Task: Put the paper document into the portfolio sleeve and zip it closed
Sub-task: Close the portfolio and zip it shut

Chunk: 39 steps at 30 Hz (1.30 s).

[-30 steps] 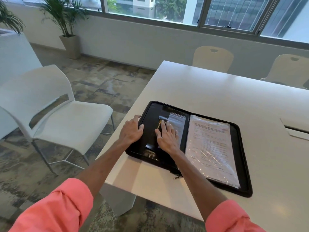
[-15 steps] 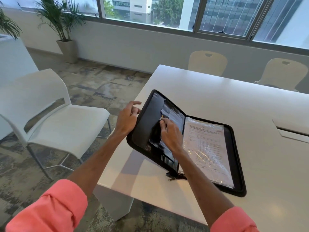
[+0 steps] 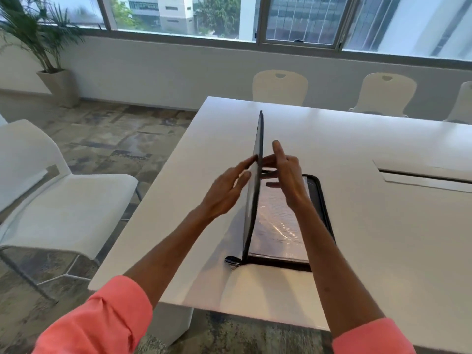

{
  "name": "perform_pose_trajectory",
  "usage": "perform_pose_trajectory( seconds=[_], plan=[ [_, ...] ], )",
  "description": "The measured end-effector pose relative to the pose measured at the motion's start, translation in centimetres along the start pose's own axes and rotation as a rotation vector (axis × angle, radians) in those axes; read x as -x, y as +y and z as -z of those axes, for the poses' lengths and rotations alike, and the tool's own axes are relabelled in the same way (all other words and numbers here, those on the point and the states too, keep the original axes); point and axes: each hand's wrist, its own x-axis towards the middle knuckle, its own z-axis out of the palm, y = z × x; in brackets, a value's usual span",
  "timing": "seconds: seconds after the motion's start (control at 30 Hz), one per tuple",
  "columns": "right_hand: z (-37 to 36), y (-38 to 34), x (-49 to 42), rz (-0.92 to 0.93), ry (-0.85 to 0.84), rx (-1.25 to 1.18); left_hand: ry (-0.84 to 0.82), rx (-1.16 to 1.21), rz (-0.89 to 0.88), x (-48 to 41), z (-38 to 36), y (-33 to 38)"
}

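Note:
The black zip portfolio lies on the white table [image 3: 357, 226] with its left cover [image 3: 255, 180] raised upright, seen edge-on. Its right half [image 3: 324, 200] stays flat, and the paper document [image 3: 278, 223] lies there under a clear plastic sleeve. My left hand [image 3: 224, 190] presses flat on the outer face of the raised cover. My right hand [image 3: 286, 175] touches its inner face, fingers spread and index finger up. The cover is held between both hands. The zipper pull [image 3: 232, 260] lies on the table at the near spine corner.
A white chair [image 3: 58, 190] stands at the left of the table. Cream chairs [image 3: 279, 86] line the far side under the windows. A cable hatch [image 3: 424, 175] is set in the table at the right. A potted plant [image 3: 48, 60] stands far left.
The left cover went from lying flat, to tilted, to upright. Both hands rose with it: the left one moved to its outside, the right stayed on its inside.

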Motion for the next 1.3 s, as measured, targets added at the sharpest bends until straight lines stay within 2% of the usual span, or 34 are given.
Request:
perform_pose_trajectory(
  seconds=[0.13, 0.33, 0.47, 0.6, 0.83, 1.0, 1.13, 1.3],
  plan=[
    [5.3, -0.1, -0.2, -0.074, 0.098, -0.008, -0.192, -0.117, -0.077, 0.2, -4.6, -0.3],
    [12.5, 3.7, 0.2, -0.178, 0.127, 0.121, -0.333, -0.19, -0.096, -0.2, -9.8, -0.5],
    [14.9, 7.2, 0.4, -0.325, 0.149, 0.12, -0.393, -0.27, -0.068, -0.1, -12.4, -0.5],
    [15.7, 10.4, 0.6, -0.369, 0.178, 0.187, -0.424, -0.324, 0.046, 0.1, -14.3, -0.8],
    [14.0, 13.2, 1.8, -0.246, 0.242, 0.601, -0.448, -0.486, 0.116, 0.5, -15.9, -1.2],
    [11.7, 14.8, 2.3, -0.056, 0.052, 0.881, -0.463, -0.58, 0.126, 0.5, -16.6, -1.4],
    [9.3, 16.8, 3.2, 0.001, -0.115, 1.024, -0.439, -0.602, 0.128, 0.4, -16.8, -1.5],
    [8.9, 18.3, 3.6, 0.03, -0.078, 1.067, -0.425, -0.631, 0.135, 0.2, -17.1, -1.3]
  ],
)
